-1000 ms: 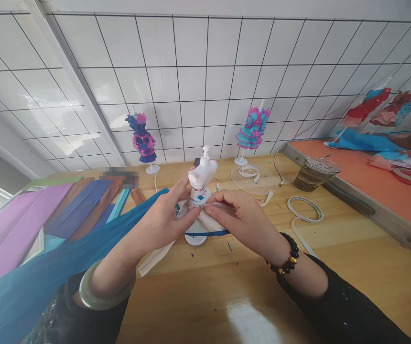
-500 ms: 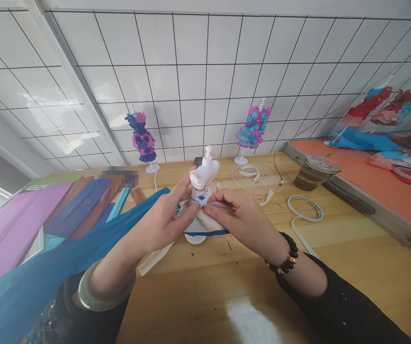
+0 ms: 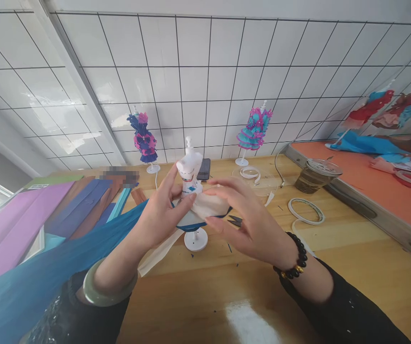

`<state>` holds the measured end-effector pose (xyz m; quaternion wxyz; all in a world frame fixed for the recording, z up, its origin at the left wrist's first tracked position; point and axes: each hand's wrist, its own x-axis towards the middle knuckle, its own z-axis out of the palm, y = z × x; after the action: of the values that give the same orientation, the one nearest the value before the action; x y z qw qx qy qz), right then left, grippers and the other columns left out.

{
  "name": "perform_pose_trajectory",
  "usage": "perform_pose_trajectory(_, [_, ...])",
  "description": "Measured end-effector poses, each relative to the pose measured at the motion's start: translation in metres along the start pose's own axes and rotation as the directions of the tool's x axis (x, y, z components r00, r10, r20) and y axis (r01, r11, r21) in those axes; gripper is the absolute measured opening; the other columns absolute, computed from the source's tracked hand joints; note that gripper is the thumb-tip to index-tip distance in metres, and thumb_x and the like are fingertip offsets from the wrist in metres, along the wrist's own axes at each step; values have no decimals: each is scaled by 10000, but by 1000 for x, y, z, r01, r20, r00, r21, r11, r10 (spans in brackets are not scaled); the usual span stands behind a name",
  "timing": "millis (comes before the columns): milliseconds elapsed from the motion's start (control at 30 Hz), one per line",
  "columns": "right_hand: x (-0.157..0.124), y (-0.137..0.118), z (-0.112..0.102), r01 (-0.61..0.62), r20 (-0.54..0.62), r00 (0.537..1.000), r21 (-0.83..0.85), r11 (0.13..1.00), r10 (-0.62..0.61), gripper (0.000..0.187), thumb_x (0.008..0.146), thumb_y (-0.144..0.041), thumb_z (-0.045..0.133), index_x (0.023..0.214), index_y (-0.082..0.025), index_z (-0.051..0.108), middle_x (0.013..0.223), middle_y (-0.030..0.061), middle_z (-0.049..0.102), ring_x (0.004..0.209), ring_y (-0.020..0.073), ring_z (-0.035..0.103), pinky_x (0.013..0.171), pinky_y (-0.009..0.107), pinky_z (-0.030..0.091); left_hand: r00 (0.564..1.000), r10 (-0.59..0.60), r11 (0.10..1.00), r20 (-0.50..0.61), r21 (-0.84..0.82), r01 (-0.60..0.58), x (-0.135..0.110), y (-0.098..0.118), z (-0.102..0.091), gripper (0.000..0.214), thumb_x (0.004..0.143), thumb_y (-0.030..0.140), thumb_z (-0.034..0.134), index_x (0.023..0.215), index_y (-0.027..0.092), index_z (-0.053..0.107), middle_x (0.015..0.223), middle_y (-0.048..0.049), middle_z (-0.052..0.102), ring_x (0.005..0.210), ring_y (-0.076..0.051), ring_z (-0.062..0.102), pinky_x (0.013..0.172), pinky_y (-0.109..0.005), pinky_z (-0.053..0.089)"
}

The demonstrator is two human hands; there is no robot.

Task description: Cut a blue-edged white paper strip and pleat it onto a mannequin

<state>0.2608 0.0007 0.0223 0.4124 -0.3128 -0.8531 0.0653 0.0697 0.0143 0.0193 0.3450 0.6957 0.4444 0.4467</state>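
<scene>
A small white dress-form mannequin (image 3: 190,167) leans slightly left on its round white base (image 3: 196,240). Blue marks show at its waist, and a cream paper skirt (image 3: 209,204) with a blue edge flares out below. My left hand (image 3: 158,210) grips the mannequin's waist from the left, thumb in front, the other fingers partly hidden behind. At the skirt's right side is my right hand (image 3: 248,222), thumb and fingers apart; whether its fingertips touch the paper I cannot tell. A long blue crepe-paper strip (image 3: 94,246) runs from the left foreground to behind my left hand.
Scissors (image 3: 234,220) lie partly behind my right hand. A phone (image 3: 204,169), a tape roll (image 3: 306,211) and a lidded cup (image 3: 316,174) are on the table. Coloured paper sheets (image 3: 29,215) lie left. Two dressed mannequins, one purple-pink (image 3: 144,138), one turquoise-pink (image 3: 254,129), stand by the wall.
The mannequin has shifted left and turned, its skirt now spread to the right. My right hand has opened from its pinch on the skirt. The phone and scissors show more.
</scene>
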Motion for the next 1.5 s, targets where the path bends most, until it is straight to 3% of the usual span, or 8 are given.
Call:
perform_pose_trajectory(100, [-1,-1,2,156,55,987,-139,978,-150,426,777,-121,521,1194,-203,515,1298,124,490,1255,291,395,996,550,363,999,-27,999,-27,-28,26,2,0,0,587,829,305,533,1374,203,340,798,-24,660,678,-148,576,619,-275,486])
perform_pose_trajectory(233, [-2,1,10,212,7,974,-399,892,-228,368,779,-62,534,1093,-245,593,1318,100,502,1326,340,309,1032,642,244,999,-31,999,-38,-20,30,1,2,0,603,817,291,534,1382,215,337,784,-19,656,646,-144,567,593,-271,483])
perform_pose_trajectory(400, [-3,-1,17,268,-102,925,-507,819,-366,156,824,-121,598,874,-266,626,1170,46,607,1238,299,432,1026,609,284,999,-38,998,-24,49,39,-1,4,-1,556,816,301,527,1347,217,385,819,-14,664,660,-142,570,569,-253,465])
perform_pose_trajectory(500, [-4,-3,19,314,-101,901,-516,797,-421,178,824,-96,596,789,-268,624,879,2,665,938,201,574,953,490,387,999,-30,994,-36,106,34,0,4,-3,482,823,312,528,1289,215,449,867,-16,667,671,-134,561,568,-241,445])
perform_pose_trajectory(633, [-6,-2,24,372,-11,901,-498,783,-434,183,827,-62,571,782,-229,632,676,-20,626,726,150,535,820,414,420,999,-22,988,-37,154,28,2,2,-5,431,836,300,522,1256,214,471,856,-11,663,655,-128,542,550,-228,419])
perform_pose_trajectory(900, [-7,2,27,367,16,916,-441,819,-401,183,838,-63,541,775,-214,622,616,-15,558,709,151,490,712,366,396,1000,-13,992,-18,126,15,4,-2,-6,391,844,311,519,1214,191,487,849,-34,652,772,-182,595,654,-279,466])
perform_pose_trajectory(1200, [-9,5,40,426,56,887,-480,767,-458,183,831,-76,540,706,-183,620,601,-7,524,607,134,418,603,314,382,1000,14,976,-1,218,-14,4,-3,-9,339,836,302,524,1159,199,511,789,-2,605,777,-168,571,676,-280,440])
perform_pose_trajectory(1500, [-13,0,40,373,-24,897,-499,783,-442,98,828,-147,574,894,-186,635,778,37,590,769,176,493,665,343,401,999,20,962,-30,274,-11,2,4,-5,250,840,279,514,1075,199,540,728,34,583,656,-114,498,596,-242,378])
